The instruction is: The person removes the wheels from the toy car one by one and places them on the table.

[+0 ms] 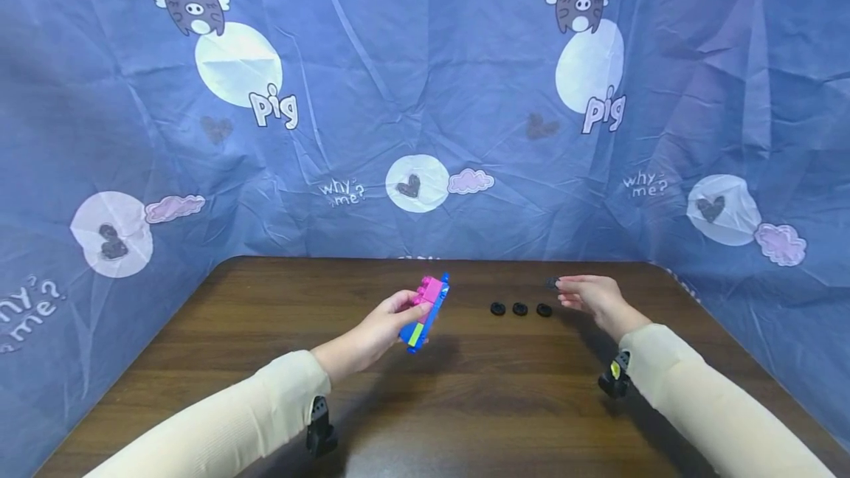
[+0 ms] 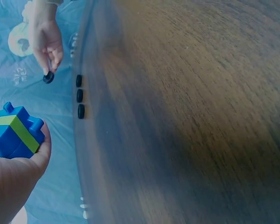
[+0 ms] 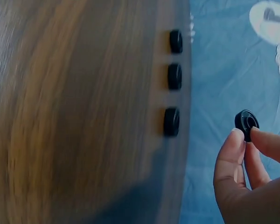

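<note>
My left hand (image 1: 385, 327) grips a toy car built of blocks (image 1: 432, 306), raised over the table and tilted. The car is blue with a pink block on it and a yellow-green stripe; small blue axle pegs stick out in the left wrist view, where its pink end is mostly cut off. Between thumb and fingertips, my right hand (image 1: 593, 301) pinches a small black toy wheel (image 3: 246, 125) by its rim, its hollow centre showing in the right wrist view. Three more black wheels (image 1: 521, 309) lie in a row on the table, just left of the right hand.
The brown wooden table (image 1: 531, 404) has its far edge close behind the row of wheels. A blue cloth (image 1: 425, 94) printed with pigs, hearts and clouds hangs behind and at both sides. A black wrist camera (image 1: 322, 426) is strapped below the left sleeve, another (image 1: 614, 376) below the right.
</note>
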Available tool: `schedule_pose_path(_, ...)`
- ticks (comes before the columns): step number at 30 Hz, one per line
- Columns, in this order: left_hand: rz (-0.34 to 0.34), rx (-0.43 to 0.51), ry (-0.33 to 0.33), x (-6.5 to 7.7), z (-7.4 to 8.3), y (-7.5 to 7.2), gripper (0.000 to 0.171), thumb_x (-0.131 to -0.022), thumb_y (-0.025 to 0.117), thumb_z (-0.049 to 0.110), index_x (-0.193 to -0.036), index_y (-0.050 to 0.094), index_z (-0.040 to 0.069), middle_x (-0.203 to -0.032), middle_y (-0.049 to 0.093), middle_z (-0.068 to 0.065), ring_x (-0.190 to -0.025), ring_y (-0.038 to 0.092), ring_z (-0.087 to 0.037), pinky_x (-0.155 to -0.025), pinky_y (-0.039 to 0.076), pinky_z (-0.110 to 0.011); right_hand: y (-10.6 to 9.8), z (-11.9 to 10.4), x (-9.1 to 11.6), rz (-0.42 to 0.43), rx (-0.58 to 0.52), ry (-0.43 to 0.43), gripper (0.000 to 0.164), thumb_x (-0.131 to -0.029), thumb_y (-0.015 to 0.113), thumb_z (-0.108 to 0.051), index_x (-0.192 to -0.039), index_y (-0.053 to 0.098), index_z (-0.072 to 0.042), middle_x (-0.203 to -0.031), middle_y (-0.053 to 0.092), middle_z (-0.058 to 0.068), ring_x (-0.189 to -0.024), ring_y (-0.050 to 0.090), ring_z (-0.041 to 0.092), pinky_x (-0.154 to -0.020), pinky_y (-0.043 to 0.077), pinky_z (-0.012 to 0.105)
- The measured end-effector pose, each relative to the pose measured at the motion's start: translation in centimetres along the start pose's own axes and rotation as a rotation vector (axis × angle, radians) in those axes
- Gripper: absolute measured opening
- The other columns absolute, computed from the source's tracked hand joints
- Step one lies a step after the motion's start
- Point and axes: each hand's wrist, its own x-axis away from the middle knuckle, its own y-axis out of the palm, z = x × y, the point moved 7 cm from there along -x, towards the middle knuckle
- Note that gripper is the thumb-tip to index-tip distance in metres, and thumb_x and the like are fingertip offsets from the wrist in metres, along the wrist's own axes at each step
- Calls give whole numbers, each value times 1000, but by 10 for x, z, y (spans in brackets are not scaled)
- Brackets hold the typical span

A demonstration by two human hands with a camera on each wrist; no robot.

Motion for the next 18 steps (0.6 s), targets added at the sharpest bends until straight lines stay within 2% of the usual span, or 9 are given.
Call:
schedule_pose_path(3,-4,-4,4,1,0,1,36,-100,52,19,-125,45,-5,-107,60,-13,-81,64,-16,-87,54,-44,-7,5,-2,1,50,17,37,-90,60,5,-123,52,18,-72,69,-3,-59,66,7,-62,57,21)
schedule_pose_path(8,-1,-16,-2,1,-1,0,38,-99,53,21,-126,45,-5,-108,60,-15,-80,65,-16,-79,56,-35,-14,15,-6,-31,109,41,32,-89,57,7,-117,53,22,-68,68,0,-56,65,7,-59,56,21)
schedule_pose_path(14,-1,-18,1,1,-3,0,38,-100,53,20,-126,45,-6,-103,60,-10,-78,65,-16,-74,55,-30,-24,31,-11,-44,125,115,11,-87,54,9,-96,61,13,-61,66,0,-53,63,7,-57,56,21)
schedule_pose_path(18,-5,-18,11,2,-2,1,38,-100,52,19,-126,45,-6,-109,62,-16,-78,65,-15,-77,56,-33,-31,37,-13,-22,165,150,8,-87,57,8,-93,61,12,-60,64,1,-53,63,7,-58,56,21)
